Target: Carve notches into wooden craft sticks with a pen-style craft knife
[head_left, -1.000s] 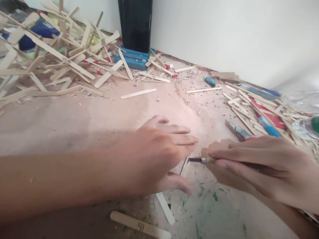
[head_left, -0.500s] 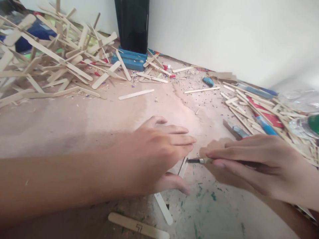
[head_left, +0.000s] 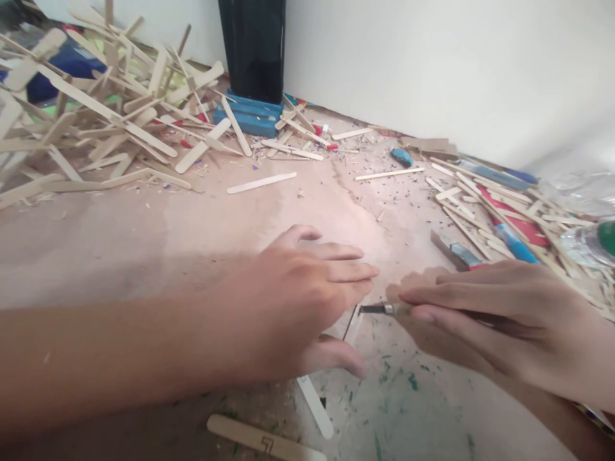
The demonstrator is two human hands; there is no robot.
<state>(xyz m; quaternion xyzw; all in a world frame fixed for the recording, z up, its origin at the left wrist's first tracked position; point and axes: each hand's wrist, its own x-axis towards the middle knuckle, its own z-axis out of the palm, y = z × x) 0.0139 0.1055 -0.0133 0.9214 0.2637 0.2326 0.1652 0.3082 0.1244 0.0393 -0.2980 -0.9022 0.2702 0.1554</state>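
Observation:
My left hand [head_left: 307, 288] lies palm down with its fingers stretched out and the thumb apart. Beneath it, mostly hidden, is a craft stick [head_left: 353, 325], showing between index finger and thumb. My right hand [head_left: 500, 326] is closed around a slim carving tool [head_left: 377, 309], whose dark metal tip touches this stick or hovers just over it; I cannot tell which. A pale craft stick [head_left: 316, 408] pokes out below my left hand, with a pencil mark near its upper end. Nearer me lies another craft stick [head_left: 264, 438] with an outlined figure drawn on it.
A tangled heap of craft sticks [head_left: 110, 109] fills the back left. A black upright object [head_left: 254, 51] stands on a blue base [head_left: 250, 116] by the white wall. A utility knife [head_left: 456, 251], more sticks [head_left: 461, 218] and a clear bottle with green cap [head_left: 606, 238] are at the right.
Almost nothing differs. The view has shifted very slightly; both hands and the carving tool's tip stay in nearly the same place.

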